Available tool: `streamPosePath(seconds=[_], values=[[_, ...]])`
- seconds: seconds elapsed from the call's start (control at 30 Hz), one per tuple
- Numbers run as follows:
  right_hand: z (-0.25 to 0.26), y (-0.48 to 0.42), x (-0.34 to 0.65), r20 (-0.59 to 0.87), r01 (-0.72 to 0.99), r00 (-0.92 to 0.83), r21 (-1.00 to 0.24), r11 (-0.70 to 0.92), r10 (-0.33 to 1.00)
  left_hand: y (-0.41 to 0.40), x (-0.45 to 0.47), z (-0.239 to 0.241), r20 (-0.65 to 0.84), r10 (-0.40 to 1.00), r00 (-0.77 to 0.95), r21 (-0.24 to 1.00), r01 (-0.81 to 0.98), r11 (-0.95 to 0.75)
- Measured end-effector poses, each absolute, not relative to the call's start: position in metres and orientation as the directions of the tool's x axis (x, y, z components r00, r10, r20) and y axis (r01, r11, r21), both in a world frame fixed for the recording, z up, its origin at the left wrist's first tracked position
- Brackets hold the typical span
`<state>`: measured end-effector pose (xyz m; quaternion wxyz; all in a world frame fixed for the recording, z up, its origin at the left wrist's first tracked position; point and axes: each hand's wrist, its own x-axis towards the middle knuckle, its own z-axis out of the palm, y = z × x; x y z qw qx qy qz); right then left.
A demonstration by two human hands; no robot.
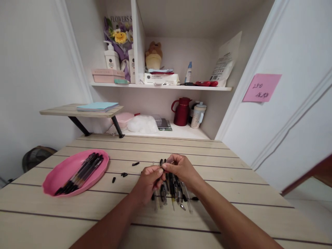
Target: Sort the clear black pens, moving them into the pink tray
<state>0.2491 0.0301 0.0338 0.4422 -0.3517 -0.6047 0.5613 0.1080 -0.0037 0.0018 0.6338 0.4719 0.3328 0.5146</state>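
Note:
My left hand (151, 178) and my right hand (181, 169) meet above a pile of pen parts, thumbs and forefingers pinched together. Both are closed on a small dark pen part (162, 163), mostly covered by the fingertips. Beneath and between them lie clear pen barrels (188, 200), black caps and refills (173, 199), partly hidden by the hands. A few loose black pen pieces (123, 174) lie left of my left hand. Farther left, a pink scalloped tray (49, 176) holds several assembled black pens (85, 173).
A small raised shelf (59, 110) with a blue notebook (98, 106) stands at the back left. Behind the table, a cabinet holds a red jug (182, 112), a light cup (198, 116) and a white plastic bag (142, 123). A pink note (261, 88) is on the right wall.

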Motion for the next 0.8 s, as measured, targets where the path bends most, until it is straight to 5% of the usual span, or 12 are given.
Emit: streamPosePath(seconds=[0.13, 0.3, 0.47, 0.6, 0.8], values=[[0.0327, 0.0313, 0.2494, 0.109, -0.119, -0.455, -0.991, 0.060, 0.884, -0.0030, 0.1079, 0.0002, 0.075, 0.967, 0.244, 0.937, -0.350, 0.016], [0.0304, 0.0321, 0.2490, 0.199, -0.056, -0.326, -0.980, 0.192, 0.924, -0.0011, 0.1058, 0.0000, 0.087, 0.964, 0.250, 0.935, -0.354, 0.007], [0.0310, 0.0283, 0.2478, 0.128, -0.149, -0.477, -0.987, 0.064, 0.869, -0.0011, 0.1052, 0.0017, 0.046, 0.960, 0.275, 0.919, -0.388, 0.068], [0.0307, 0.0256, 0.2447, 0.145, -0.188, -0.436, -0.980, 0.068, 0.888, -0.0026, 0.1049, 0.0026, 0.046, 0.962, 0.270, 0.934, -0.354, 0.055], [0.0399, 0.0243, 0.2432, 0.134, -0.107, -0.402, -0.989, 0.099, 0.906, -0.0008, 0.1011, 0.0067, 0.054, 0.969, 0.240, 0.931, -0.364, 0.039]])
